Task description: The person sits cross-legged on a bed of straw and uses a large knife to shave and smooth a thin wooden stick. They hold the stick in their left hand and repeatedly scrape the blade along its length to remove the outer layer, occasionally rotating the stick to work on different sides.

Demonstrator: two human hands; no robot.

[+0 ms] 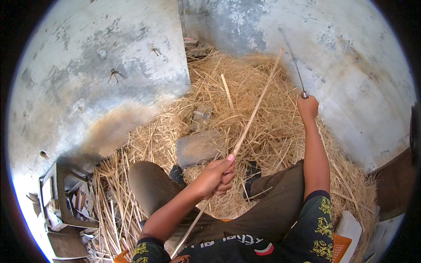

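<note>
A long, thin pale strip, bamboo by its look (253, 115), runs up and to the right through my left hand (217, 177), whose fingers are wrapped round it with the thumb on top. Its lower end passes down past my lap. Out to the right, my right hand (308, 106) grips the handle of a knife (297, 65); the narrow blade points up toward the wall and is blurred at its tip. Blade and strip are apart. Below and between them lies a thick heap of straw-like shavings (267, 94).
A flat grey block (198, 148) lies on the shavings before my crossed legs. Long strips (115, 215) are piled at my left beside a wooden box frame (66, 197) with scraps. Worn walls (109, 57) stand left and right. An orange plastic seat edge (341, 246) shows by my right hip.
</note>
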